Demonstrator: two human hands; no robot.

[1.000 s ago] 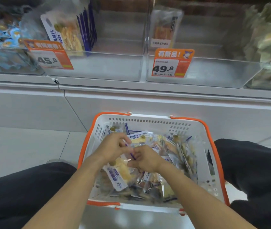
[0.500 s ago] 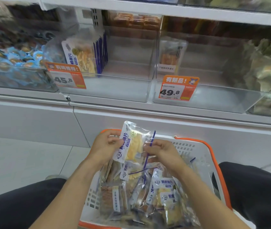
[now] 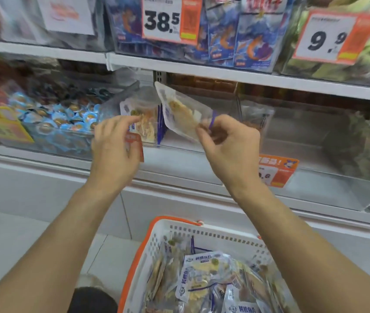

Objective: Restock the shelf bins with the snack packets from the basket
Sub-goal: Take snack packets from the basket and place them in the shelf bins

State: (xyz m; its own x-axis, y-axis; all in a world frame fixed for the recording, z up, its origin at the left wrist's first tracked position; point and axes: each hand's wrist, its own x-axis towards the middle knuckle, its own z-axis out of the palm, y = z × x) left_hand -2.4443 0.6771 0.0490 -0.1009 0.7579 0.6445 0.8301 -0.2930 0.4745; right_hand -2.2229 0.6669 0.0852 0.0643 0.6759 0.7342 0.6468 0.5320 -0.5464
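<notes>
A clear snack packet (image 3: 180, 111) with yellow pieces and a blue edge is up at the middle shelf bin (image 3: 179, 152), tilted. My right hand (image 3: 229, 143) pinches its lower right corner. My left hand (image 3: 114, 145) hovers in front of the bin's left side, fingers loosely bent, holding nothing. In the bin stand a few like packets (image 3: 143, 118) at the left. The white basket with orange rim (image 3: 157, 236) sits low in the middle, full of several snack packets (image 3: 204, 274).
A bin of blue-wrapped sweets (image 3: 60, 118) lies to the left. To the right is a nearly bare bin with one packet (image 3: 256, 120) and an orange price tag (image 3: 276, 170). The upper shelf holds blue packets (image 3: 247, 41) with price tags. My dark-trousered knee (image 3: 91, 299) shows beside the basket.
Both hands rose from the basket to the shelf bin. The packet, held by both hands before, is now held by the right hand alone; the left hand has let go.
</notes>
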